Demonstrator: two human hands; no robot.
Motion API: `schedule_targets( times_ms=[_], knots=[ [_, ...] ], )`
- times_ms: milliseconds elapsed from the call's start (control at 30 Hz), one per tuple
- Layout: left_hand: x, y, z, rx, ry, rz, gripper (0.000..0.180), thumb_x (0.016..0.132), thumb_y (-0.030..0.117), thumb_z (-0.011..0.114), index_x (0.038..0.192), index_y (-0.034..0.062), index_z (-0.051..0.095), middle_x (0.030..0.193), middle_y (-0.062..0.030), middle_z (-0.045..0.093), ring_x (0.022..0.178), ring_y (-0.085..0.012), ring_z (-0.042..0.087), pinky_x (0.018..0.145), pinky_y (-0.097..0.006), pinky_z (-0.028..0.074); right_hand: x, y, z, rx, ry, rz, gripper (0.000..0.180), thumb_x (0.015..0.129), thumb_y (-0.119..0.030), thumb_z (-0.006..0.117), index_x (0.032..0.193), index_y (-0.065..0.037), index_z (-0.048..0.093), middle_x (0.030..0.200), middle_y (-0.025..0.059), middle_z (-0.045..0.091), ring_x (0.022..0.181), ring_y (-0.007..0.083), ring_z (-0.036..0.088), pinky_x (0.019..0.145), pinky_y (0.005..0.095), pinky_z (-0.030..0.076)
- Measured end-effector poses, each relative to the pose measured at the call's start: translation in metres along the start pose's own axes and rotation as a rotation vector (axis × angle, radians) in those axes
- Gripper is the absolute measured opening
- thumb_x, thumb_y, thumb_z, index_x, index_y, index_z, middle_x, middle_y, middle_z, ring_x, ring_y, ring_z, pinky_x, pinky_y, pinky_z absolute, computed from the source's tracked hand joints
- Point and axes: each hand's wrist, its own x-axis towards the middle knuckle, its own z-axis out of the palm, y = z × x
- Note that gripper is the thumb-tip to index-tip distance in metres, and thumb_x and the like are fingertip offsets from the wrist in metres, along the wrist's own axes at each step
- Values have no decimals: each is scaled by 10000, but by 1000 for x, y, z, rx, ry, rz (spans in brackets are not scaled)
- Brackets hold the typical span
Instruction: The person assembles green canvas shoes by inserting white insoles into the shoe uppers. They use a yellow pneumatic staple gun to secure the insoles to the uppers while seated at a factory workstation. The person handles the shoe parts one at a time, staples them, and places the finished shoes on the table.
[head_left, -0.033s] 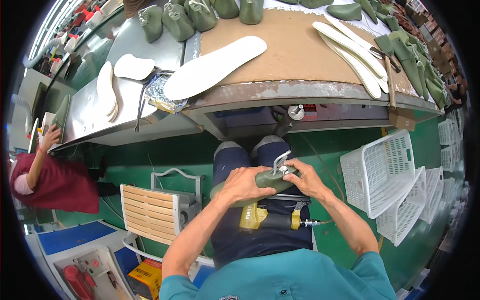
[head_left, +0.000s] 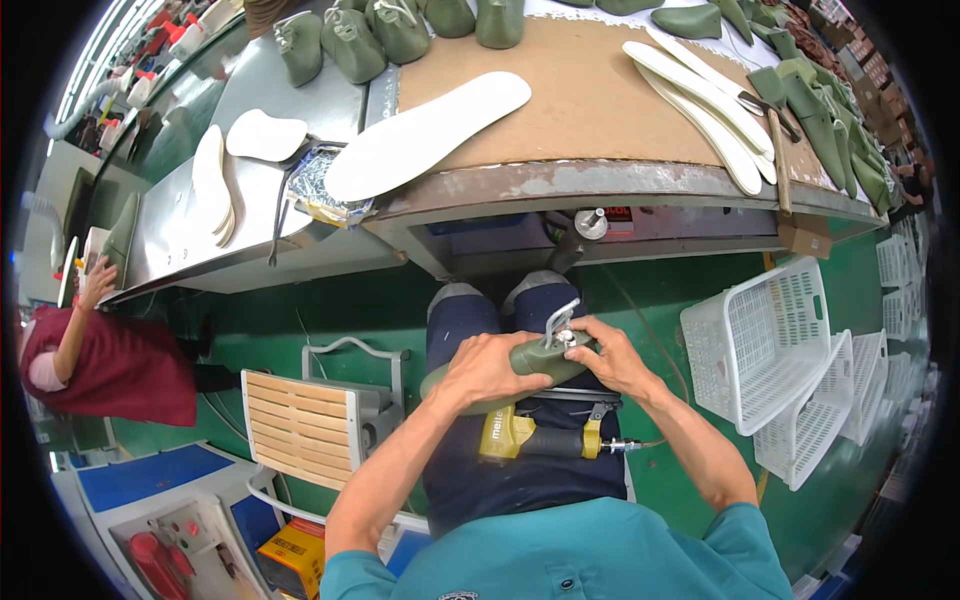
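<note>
A green shoe last [head_left: 560, 368] lies across my lap, its long side running left to right. My left hand [head_left: 487, 370] wraps over its middle from above, thumb along the near side. At its right end my right hand [head_left: 610, 353] is closed, fingertips pressed near a white lace loop [head_left: 561, 322] that sticks up from the top. What exactly the right fingertips pinch is partly hidden. Just below the last, a yellow and black air-powered nail gun [head_left: 540, 440] rests on my thighs, with a metal hose fitting pointing right.
White insoles [head_left: 430, 135] lie on the workbench [head_left: 560, 130], more at its right beside a hammer [head_left: 780, 165]. Green lasts [head_left: 352, 45] line the far edge. White plastic baskets [head_left: 755, 345] stand right, a slatted chair [head_left: 300, 425] left. Another person [head_left: 110, 360] works at the far left.
The other person's hand at the far left has shifted slightly. My hands and the shoe last look unmoved.
</note>
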Motion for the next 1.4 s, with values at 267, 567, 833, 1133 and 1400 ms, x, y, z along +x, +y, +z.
schedule_targets(
  times_ms=[267, 567, 833, 1133, 1400],
  knots=[
    [-1, -4, -3, 27, 9, -32, 632, 664, 559, 749, 1118, 123, 690, 975, -174, 712, 930, -368, 675, 852, -422, 526, -6, -20, 9, -66, 45, -16, 330, 868, -141, 684, 1129, 26, 572, 1061, 182, 629, 983, 346, 625, 834, 376, 488],
    [-14, -3, -2, -23, 187, 17, 603, 685, 530, 733, 1138, 135, 691, 1021, -144, 710, 948, -351, 670, 862, -420, 517, 59, -124, -49, -226, 265, -514, 199, 897, -164, 638, 1003, 3, 652, 936, 159, 683, 890, 296, 667, 800, 368, 522],
    [-38, -31, -8, -599, 482, -24, 500, 694, 350, 826, 1001, -9, 664, 896, -128, 706, 808, -207, 682, 762, -330, 524, 247, -144, -47, -935, 150, -499, 551, 884, -365, 608, 1319, -39, 520, 1347, 206, 492, 1319, 344, 404, 1110, 466, 288],
    [-94, -38, -19, -748, 580, 21, 515, 697, 264, 834, 1084, -1, 622, 1014, -83, 657, 936, -160, 626, 831, -314, 500, 164, -212, -73, -796, -112, -387, 251, 882, -190, 628, 960, 10, 499, 954, 228, 601, 903, 423, 575, 799, 432, 473],
    [-99, 43, -70, 198, 453, 772, 505, 591, 263, 807, 1052, 123, 655, 1044, -55, 636, 829, -239, 639, 724, -341, 536, 24, -101, -12, 310, -534, 550, 488, 962, -363, 561, 1296, -21, 460, 1186, 133, 582, 1096, 229, 589, 908, 344, 500]
  ],
)
